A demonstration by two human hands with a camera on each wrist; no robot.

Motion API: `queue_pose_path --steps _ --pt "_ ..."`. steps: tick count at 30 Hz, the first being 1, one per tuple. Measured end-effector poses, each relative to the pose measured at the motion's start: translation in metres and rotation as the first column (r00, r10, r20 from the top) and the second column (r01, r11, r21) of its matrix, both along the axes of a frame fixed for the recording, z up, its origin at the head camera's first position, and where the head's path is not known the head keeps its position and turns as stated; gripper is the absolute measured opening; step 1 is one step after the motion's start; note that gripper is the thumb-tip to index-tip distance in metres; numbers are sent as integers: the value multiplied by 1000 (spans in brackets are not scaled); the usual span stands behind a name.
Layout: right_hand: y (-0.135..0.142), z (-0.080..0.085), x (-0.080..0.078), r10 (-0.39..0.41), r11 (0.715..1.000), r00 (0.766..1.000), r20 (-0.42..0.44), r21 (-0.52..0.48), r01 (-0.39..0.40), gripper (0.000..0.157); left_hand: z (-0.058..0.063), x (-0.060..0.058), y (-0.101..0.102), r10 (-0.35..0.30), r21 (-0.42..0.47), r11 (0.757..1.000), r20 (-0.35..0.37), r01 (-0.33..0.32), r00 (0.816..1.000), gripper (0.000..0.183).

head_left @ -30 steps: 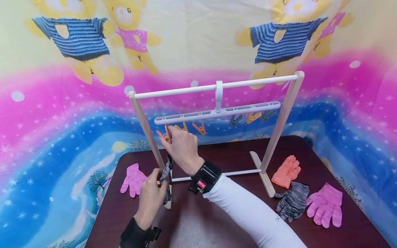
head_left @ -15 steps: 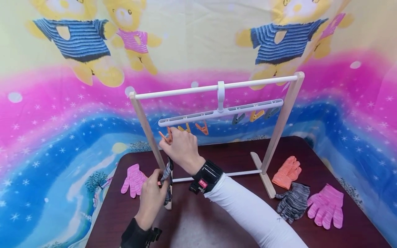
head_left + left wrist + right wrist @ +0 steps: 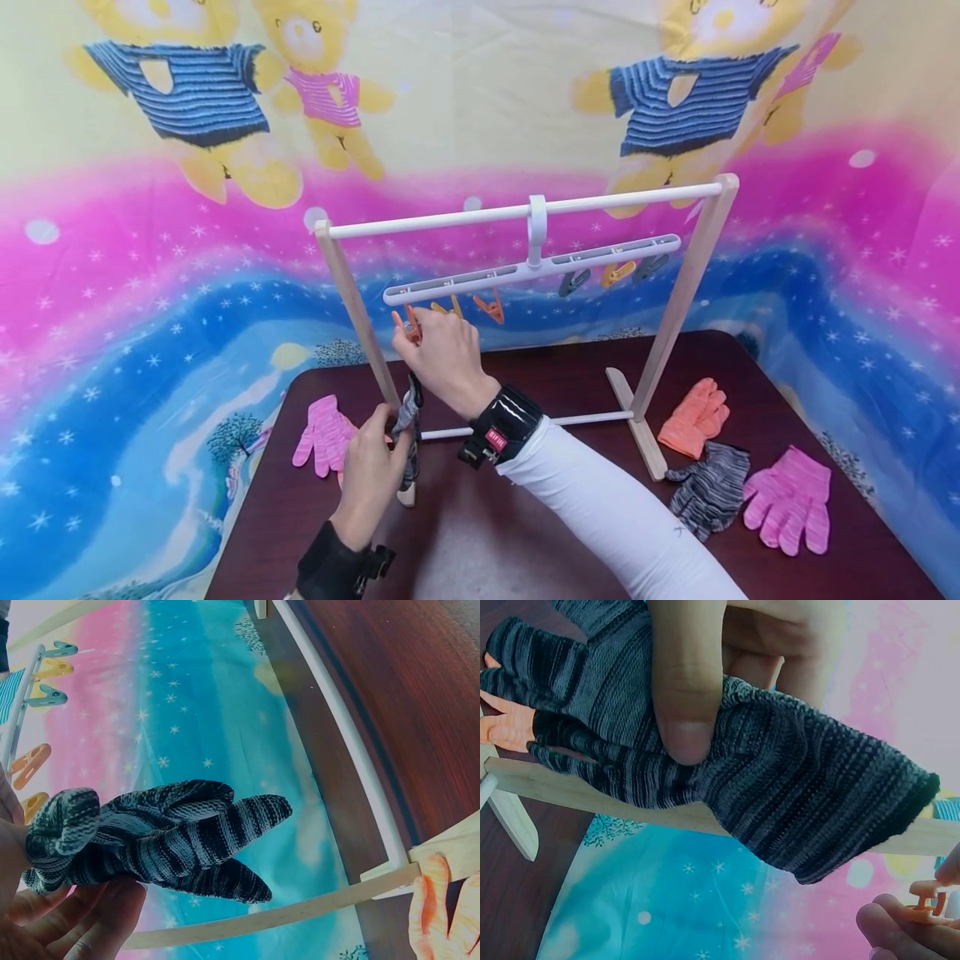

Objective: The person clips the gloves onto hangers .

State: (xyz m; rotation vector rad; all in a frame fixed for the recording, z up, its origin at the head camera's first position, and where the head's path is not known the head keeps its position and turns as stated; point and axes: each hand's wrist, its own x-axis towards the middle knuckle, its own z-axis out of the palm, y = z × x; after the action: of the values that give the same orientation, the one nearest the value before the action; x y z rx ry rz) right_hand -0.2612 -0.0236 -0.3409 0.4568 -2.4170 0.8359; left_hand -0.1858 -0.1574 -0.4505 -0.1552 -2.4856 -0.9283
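Observation:
My right hand [image 3: 450,354] pinches an orange clothespin [image 3: 412,327] under the left end of the white hanger [image 3: 534,268]. In the right wrist view, thumb and fingers press that pin at the lower right corner. Below it, my left hand [image 3: 369,471] holds a black-and-grey striped knit glove [image 3: 407,421] between thumb and fingers. The left wrist view shows the glove [image 3: 180,832] with its fingers hanging down towards the table. Its cuff [image 3: 832,787], in the right wrist view, points up at the clothespin, a short gap away.
The hanger hooks over the top bar of a wooden rack [image 3: 682,292]. More clothespins hang from it, among them a yellow one [image 3: 618,273]. Right of the rack lie an orange glove [image 3: 693,417], a grey striped glove [image 3: 711,490] and a pink glove [image 3: 790,500]. Another pink glove [image 3: 322,435] lies at left.
The clothespin's handles have come closer together in my right hand's pinch. My left hand has shifted slightly right with the glove. The hanger has swayed a little.

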Motion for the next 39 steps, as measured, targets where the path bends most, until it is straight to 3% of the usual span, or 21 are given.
queue_pose_path --steps 11,23,39 --pt "3 2 -2 50 997 998 23 -64 -49 44 5 -4 6 11 15 1000 -55 -10 998 20" --pt "5 3 -5 105 987 994 44 -123 -99 36 11 -6 8 -2 38 999 -82 5 997 18" --pt "4 2 -7 87 990 994 63 -114 -79 41 16 -10 12 2 30 1000 -100 1 995 21"
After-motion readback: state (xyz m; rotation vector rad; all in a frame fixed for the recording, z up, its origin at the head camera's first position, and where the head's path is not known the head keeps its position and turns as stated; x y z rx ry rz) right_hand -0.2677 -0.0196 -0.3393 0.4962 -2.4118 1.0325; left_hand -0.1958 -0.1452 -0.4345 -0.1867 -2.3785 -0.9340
